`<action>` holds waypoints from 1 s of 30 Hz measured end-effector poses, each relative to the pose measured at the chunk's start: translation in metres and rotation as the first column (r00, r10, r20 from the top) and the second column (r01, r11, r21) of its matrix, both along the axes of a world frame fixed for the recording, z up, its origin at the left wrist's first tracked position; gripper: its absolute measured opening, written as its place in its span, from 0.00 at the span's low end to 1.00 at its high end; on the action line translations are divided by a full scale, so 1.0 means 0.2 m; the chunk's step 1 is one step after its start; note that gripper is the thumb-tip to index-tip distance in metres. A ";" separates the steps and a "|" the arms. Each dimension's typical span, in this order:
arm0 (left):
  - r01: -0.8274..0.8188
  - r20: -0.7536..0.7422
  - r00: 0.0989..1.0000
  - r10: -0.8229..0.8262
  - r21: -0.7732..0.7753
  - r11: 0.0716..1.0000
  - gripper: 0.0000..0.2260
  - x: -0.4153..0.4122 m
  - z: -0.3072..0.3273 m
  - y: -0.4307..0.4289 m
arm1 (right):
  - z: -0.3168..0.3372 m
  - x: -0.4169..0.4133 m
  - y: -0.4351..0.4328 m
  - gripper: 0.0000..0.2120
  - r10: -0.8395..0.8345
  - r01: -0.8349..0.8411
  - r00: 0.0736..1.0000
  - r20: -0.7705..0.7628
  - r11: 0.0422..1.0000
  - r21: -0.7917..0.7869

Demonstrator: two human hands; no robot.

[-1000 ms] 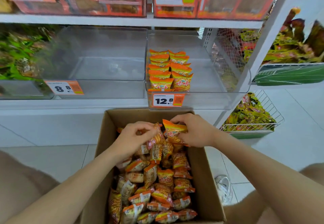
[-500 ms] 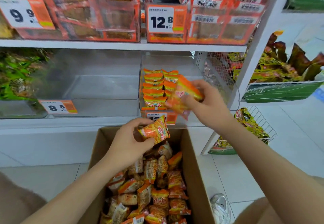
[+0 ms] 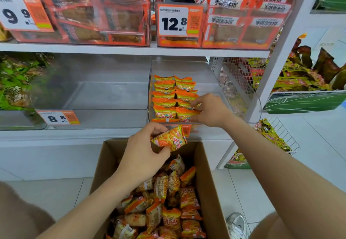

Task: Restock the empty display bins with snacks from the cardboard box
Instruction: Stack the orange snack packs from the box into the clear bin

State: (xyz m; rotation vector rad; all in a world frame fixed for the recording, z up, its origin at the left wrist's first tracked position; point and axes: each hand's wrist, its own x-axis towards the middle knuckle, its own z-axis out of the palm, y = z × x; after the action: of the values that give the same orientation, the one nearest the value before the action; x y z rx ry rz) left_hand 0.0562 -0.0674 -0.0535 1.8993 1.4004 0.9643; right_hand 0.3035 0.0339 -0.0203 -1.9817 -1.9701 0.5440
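Observation:
An open cardboard box (image 3: 209,178) on the floor holds several orange snack packets (image 3: 168,207). My left hand (image 3: 144,156) hovers above the box's far end and pinches one orange packet (image 3: 169,139). On the lower shelf a clear display bin (image 3: 241,98) holds two rows of the same orange packets (image 3: 164,96) along its left side. My right hand (image 3: 209,110) reaches over the bin's front edge, its fingertips pinching the front packet of the right row (image 3: 184,114).
A second clear bin (image 3: 112,96) with an 8.8 price tag (image 3: 58,118) stands to the left with nothing in it. Red snack packs fill the upper shelf (image 3: 131,49). A wire basket (image 3: 280,135) of yellow packets sits low on the right. A shoe (image 3: 236,223) shows beside the box.
My right hand carried a packet from above the box into the bin and set it at the front of the right row. My left hand lifted another packet out of the box.

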 end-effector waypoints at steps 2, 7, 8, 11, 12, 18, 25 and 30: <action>-0.005 0.019 1.000 0.005 -0.002 1.000 0.17 0.01 0.01 0.00 | 0.04 0.02 -0.04 0.27 0.031 -0.030 0.999 0.042 0.999 -0.014; 0.042 0.154 0.988 -0.028 -0.089 0.995 0.18 0.04 0.02 -0.02 | 0.19 0.02 -0.22 0.11 0.228 -0.192 0.954 -0.196 0.964 0.185; 0.060 0.208 0.977 -0.037 -0.107 0.992 0.18 0.06 0.04 -0.03 | 0.23 0.01 -0.28 0.10 0.284 -0.258 0.913 -0.293 0.958 0.125; 0.083 0.312 0.949 -0.045 -0.109 0.991 0.19 0.10 0.08 -0.04 | 0.26 0.01 -0.38 0.12 0.416 -0.444 0.838 -0.352 0.896 0.003; 0.074 0.298 0.953 -0.047 -0.081 0.994 0.19 0.11 0.09 -0.04 | 0.24 0.03 -0.39 0.14 0.419 -0.440 0.839 -0.347 0.898 0.020; 0.116 -0.440 0.897 0.050 0.343 0.932 0.22 0.12 0.07 0.00 | 0.21 0.17 -0.31 0.16 0.229 -0.114 0.937 -0.265 0.915 0.388; 0.205 -0.655 0.753 0.057 0.317 0.926 0.26 0.14 0.00 0.05 | 0.09 0.05 -0.23 0.18 0.272 -0.286 0.955 0.118 0.950 0.128; 0.235 -0.675 0.736 0.042 0.313 0.920 0.24 0.15 0.03 0.08 | 0.17 0.04 -0.13 0.15 0.257 -0.288 0.941 0.219 0.950 0.120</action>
State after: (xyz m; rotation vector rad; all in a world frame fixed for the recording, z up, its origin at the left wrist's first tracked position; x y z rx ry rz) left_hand 0.0852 -0.0512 -0.0479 2.7856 1.5371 0.5144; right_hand 0.3114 0.0077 0.0138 -1.7417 -2.3549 0.2508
